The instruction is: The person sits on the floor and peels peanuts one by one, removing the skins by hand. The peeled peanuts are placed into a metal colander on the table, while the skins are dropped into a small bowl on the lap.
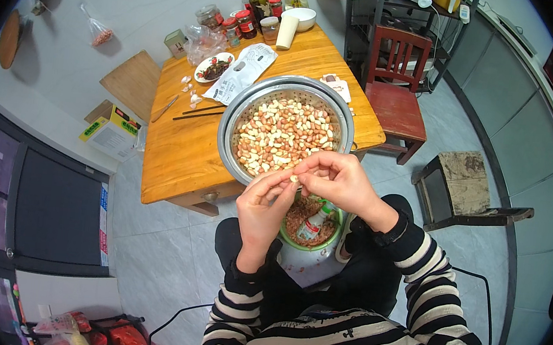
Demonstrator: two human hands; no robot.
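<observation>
My left hand (261, 211) and my right hand (339, 182) meet at the fingertips, pinching a small pale peanut kernel (294, 178) between them. They hover over the near rim of a metal colander (237, 129), which sits inside a steel basin (222, 135) at the table's corner. Peanuts (285, 133) fill the colander, some in reddish-brown skins and some pale and bare. Below my hands, between my legs, stands a green-rimmed bin (321, 248) holding reddish-brown skins (303, 210) and a plastic bottle (312, 224) with a green top. My wrists partly hide the bin.
On the wooden table (178, 158) lie black chopsticks (200, 113), a knife (165, 108), garlic cloves (195, 99), a plate of food (215, 68) and a white packet (243, 72). Jars and a dark bottle (258, 0) line the wall. A red chair (395, 104) and a worn stool (462, 183) stand right.
</observation>
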